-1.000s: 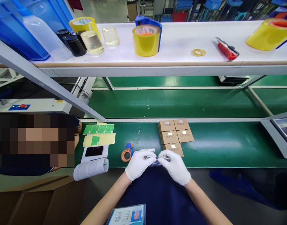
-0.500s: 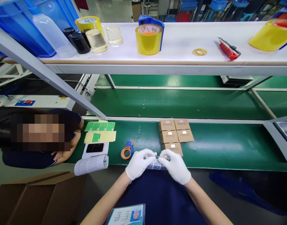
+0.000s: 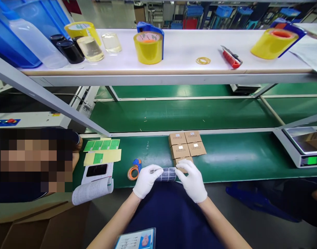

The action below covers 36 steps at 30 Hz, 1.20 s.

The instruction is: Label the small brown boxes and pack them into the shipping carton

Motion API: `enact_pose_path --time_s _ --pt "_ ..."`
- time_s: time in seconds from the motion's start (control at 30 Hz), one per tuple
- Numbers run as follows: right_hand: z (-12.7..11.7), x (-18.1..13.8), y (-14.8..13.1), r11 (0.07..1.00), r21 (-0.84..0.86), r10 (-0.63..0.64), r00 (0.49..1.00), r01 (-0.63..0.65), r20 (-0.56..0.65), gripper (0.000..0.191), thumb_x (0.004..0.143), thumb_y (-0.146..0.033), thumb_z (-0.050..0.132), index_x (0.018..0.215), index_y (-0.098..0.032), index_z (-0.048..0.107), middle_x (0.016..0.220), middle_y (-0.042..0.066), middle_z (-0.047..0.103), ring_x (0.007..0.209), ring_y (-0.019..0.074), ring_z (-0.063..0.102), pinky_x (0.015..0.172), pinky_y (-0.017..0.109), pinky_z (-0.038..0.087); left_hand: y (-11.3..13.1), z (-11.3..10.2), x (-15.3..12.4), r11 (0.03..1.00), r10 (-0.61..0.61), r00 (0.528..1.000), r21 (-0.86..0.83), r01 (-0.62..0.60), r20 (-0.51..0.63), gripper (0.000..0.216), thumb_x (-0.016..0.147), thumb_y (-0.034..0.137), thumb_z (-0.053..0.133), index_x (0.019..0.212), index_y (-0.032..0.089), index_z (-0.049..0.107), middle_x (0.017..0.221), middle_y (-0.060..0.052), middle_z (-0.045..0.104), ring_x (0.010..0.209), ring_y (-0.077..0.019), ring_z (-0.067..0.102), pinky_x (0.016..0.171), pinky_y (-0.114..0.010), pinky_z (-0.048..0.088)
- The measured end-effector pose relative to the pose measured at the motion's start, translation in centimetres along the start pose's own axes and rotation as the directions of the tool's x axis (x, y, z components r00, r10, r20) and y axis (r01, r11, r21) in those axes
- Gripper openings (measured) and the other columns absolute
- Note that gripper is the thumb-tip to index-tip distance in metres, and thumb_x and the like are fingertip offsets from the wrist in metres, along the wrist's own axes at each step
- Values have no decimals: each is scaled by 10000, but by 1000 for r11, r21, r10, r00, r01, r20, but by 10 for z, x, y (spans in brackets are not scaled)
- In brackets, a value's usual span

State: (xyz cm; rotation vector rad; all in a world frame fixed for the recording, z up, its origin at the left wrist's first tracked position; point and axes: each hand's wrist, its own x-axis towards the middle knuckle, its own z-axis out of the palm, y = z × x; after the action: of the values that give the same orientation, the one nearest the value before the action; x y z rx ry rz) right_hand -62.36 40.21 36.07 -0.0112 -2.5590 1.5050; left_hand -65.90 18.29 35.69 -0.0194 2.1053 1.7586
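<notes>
My left hand (image 3: pixel 147 180), in a white glove, pinches the left end of what looks like a roll of labels (image 3: pixel 166 174), dark with a white grid of lines. At the roll's right end is my right hand (image 3: pixel 192 180), also gloved, its thumb and forefinger closed at the edge; whether they grip the roll or one loose label is too small to tell. Just beyond my hands, several small brown cardboard boxes (image 3: pixel 180 151) with white stickers stand together on the green table (image 3: pixel 238 155). The nearest box is partly hidden by my right hand.
Left of my hands lie an orange tape roll in a blue dispenser (image 3: pixel 133 172), green label sheets (image 3: pixel 103 145), a phone (image 3: pixel 96 170) and curled papers (image 3: pixel 92 190). A person (image 3: pixel 31 166) leans there. A scale (image 3: pixel 300 148) stands right; a shelf (image 3: pixel 181 48) crosses above.
The view has swung to the right, bringing the scale's display in. The label roll is turned so its gridded face shows more, and my right fingers have shifted to its right edge.
</notes>
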Motion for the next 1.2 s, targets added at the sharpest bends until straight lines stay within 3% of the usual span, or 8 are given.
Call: enact_pose_path --time_s 0.3,0.53,0.67,0.77,0.83,0.97,1.07,1.2 --pt "6 1 3 999 -32 -31 999 31 -22 155 971 -281 623 1058 -264 749 1174 82 700 1131 252 635 1038 446 514 0 -4 4 993 39 999 112 -40 11 271 888 468 703 886 206 773 921 -37 781 876 -225 714 824 -321 575" --pt "2 -2 4 1000 -10 -23 999 23 -29 214 971 -260 614 1148 -258 733 1229 79 699 1189 250 629 1080 438 499 0 -2 3 996 17 1000 85 -17 5 263 876 461 725 881 203 774 918 -34 778 876 -219 713 824 -318 572" --pt "1 -5 5 999 -3 47 997 -47 -58 302 970 -285 590 1246 -260 711 1292 80 698 1282 276 600 1149 498 451 -2 -1 3 997 15 1000 75 -16 6 274 882 469 719 878 200 773 935 -42 777 892 -222 707 837 -329 562" --pt "2 -7 10 977 145 164 986 -156 -41 334 978 -347 586 1277 -248 697 1322 92 691 1278 286 613 1155 523 449 -2 -2 4 997 23 1000 70 -23 -6 284 883 477 716 881 198 771 927 -41 776 882 -220 705 829 -331 559" --pt "2 -8 16 877 391 289 957 -279 33 378 996 -422 571 1311 -236 668 1325 111 690 1223 284 653 1100 521 503 -2 -3 6 997 28 999 71 -26 -23 283 878 475 718 881 197 772 930 -43 778 888 -224 710 839 -338 563" --pt "1 -7 30 417 803 439 868 -425 231 514 973 -549 602 1373 -226 607 1360 144 673 1197 299 683 1061 528 541 -11 -12 14 999 6 994 49 0 -111 274 845 443 742 942 188 776 1008 -62 791 981 -251 726 912 -366 568" --pt "-3 -6 37 219 868 463 831 -445 309 498 944 -539 652 1342 -241 631 1397 127 657 1259 292 658 1143 530 486 -33 -21 34 999 -26 980 -39 19 -195 385 813 409 767 1120 176 753 1130 -90 785 1074 -274 724 968 -396 566" --pt "-9 -6 39 97 883 461 807 -458 368 431 955 -526 628 1291 -260 670 1418 98 648 1333 280 611 1219 535 412 -74 -34 87 995 -96 958 -47 87 -270 459 792 229 758 1242 150 721 1259 -130 748 1155 -281 703 1025 -396 557"
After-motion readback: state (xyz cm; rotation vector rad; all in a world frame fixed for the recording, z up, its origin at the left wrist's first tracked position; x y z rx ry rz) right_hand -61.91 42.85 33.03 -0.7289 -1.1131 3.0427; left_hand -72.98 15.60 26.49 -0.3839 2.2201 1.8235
